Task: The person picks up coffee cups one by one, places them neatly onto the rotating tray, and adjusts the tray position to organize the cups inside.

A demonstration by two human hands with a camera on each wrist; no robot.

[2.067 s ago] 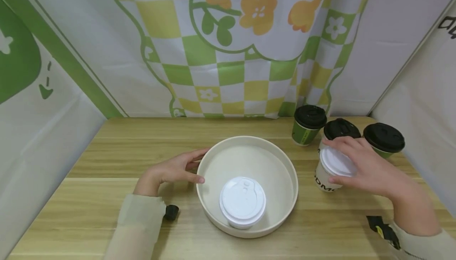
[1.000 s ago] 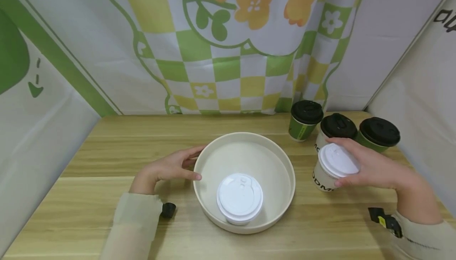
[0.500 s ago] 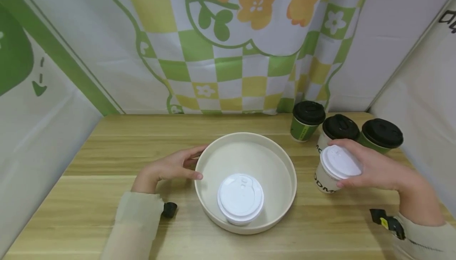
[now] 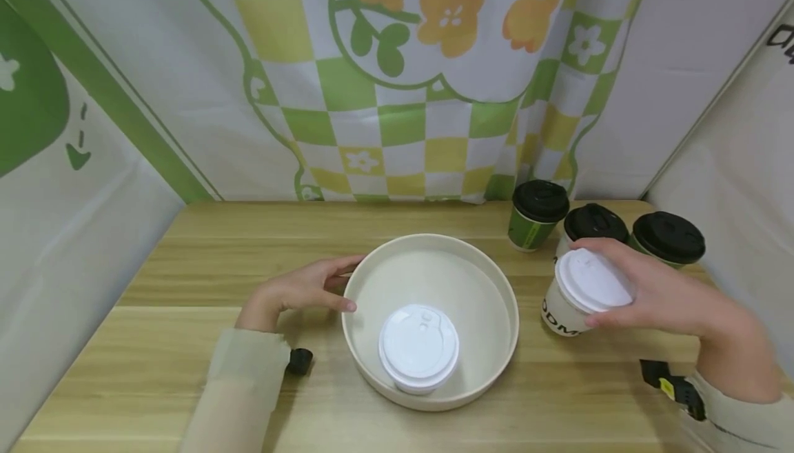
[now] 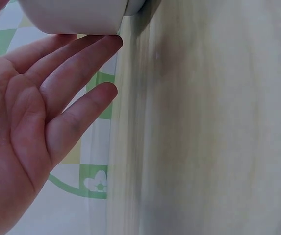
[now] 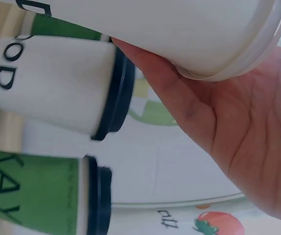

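My right hand (image 4: 657,287) grips a white paper cup (image 4: 561,311) with a white lid and dark lettering, the thumb on its near side and fingers round the far side. In the right wrist view that cup (image 6: 130,24) lies against the inside of the hand. At the left of a round cream tray (image 4: 459,274), my left hand (image 4: 304,294) has its thumb at the rim and its fingers along the outer wall. The left wrist view shows these fingers (image 5: 76,78) extended, some tips against the wall. Another white-lidded cup (image 4: 419,349) stands inside the tray's near part.
Behind the held cup are a green cup (image 4: 530,229) with a black lid, a white cup with a black lid (image 4: 595,222), and another green cup with a black lid (image 4: 668,236). A checkered curtain (image 4: 403,122) hangs along the wooden table's (image 4: 198,253) back edge.
My right fingers have come down from over the lid to the cup's side. The gripped cup has since shifted slightly left towards the tray. My left hand has stayed at the tray.
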